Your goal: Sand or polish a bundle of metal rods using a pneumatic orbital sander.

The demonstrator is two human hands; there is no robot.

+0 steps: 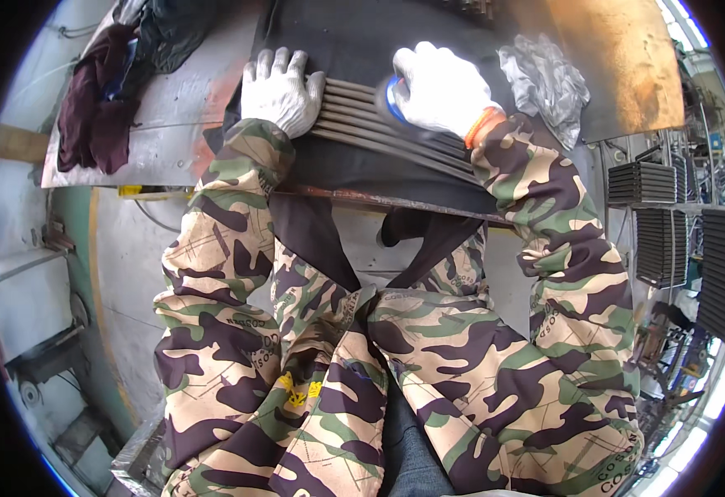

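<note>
Several thin grey-brown metal rods point(367, 123) lie side by side on a black cloth point(317, 172) over the table. My left hand point(283, 95), in a white glove, rests flat across the rods' left ends with its fingers spread. Further right, my right hand point(445, 89), in a white glove with an orange cuff, is closed around a round blue-edged thing point(394, 101) held against the rods. Its kind cannot be made out, since the glove covers most of it. Part of the rods beneath that hand is hidden too.
Crumpled silvery plastic point(545, 83) lies right of my right hand. Dark red and black clothes point(101, 103) are heaped on the table's left side. A brown board point(615, 66) covers the far right. Racks with stacked dark slatted parts point(659, 244) stand at the right.
</note>
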